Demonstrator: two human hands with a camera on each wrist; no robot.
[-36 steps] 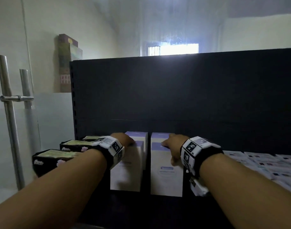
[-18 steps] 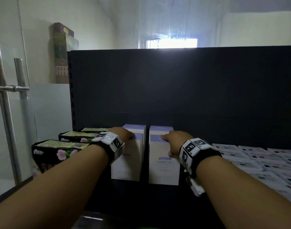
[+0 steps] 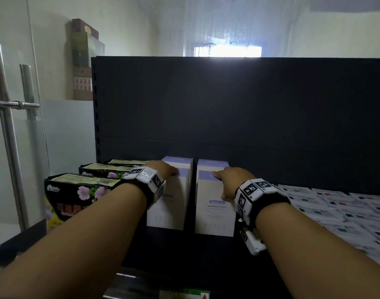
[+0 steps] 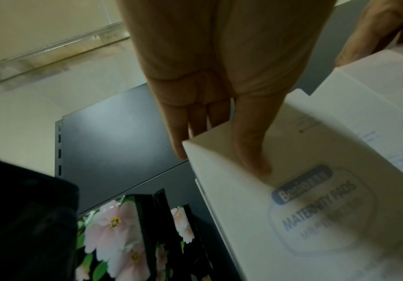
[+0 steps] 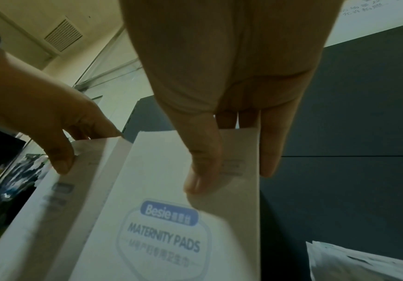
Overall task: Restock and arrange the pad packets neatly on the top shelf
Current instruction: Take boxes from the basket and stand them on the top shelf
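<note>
Both hands sit on the same two white boxes as half a second ago, and the boxes show no clear shift on the shelf. The left hand point(image 3: 163, 169) lies over the top of the left maternity-pad box point(image 3: 169, 203), thumb pressed on its front face and fingers reaching down behind the far top edge, so it grips the box from above. The right hand point(image 3: 232, 180) clasps the right maternity-pad box point(image 3: 215, 210) the same way, thumb on the front, fingers over the back. These boxes stand upright side by side on the dark top shelf point(image 3: 184, 251) with a narrow gap between them, and a second box point(image 3: 178, 161) of the same kind shows just behind each. To the left, three black floral pad packets point(image 3: 77, 190) stand in a row, close beside the left box. To the right lies a spread of flat white packets point(image 3: 344, 210), running out of view at the edge. A tall dark back panel point(image 3: 228, 100) rises behind everything. Glass door handles point(image 3: 10, 126) stand at far left. Both forearms cover the lower parts of the floral packets and the right box's side; print on the boxes beyond "MATERNITY PADS" is too blurred to read in the wrist views.
</note>
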